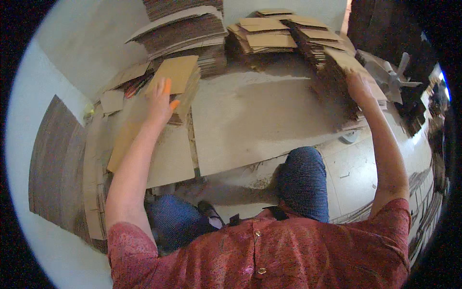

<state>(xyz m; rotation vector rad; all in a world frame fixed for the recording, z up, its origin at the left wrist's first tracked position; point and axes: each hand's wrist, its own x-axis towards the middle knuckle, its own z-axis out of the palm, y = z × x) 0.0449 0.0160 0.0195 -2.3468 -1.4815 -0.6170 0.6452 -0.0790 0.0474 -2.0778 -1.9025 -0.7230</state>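
Note:
My left hand (161, 101) reaches to a stack of brown cardboard sheets (180, 72) at the left of the work surface. Orange covers show on its thumb and a finger, which are spread apart against the near left side of the top sheet. On the far right, my right hand (360, 87) touches the near end of another tall cardboard stack (342, 59). Its fingers are blurred and partly hidden, so I cannot make out whether they grip a sheet.
A pale board (250, 120) forms the low work surface between my hands. More cardboard piles (267, 41) stand at the back, beside a tall dark-edged stack (185, 38). A white-bladed fan (394, 79) is at the right. Cardboard leans on the left wall (55, 159). My knees (303, 185) are close to the front edge.

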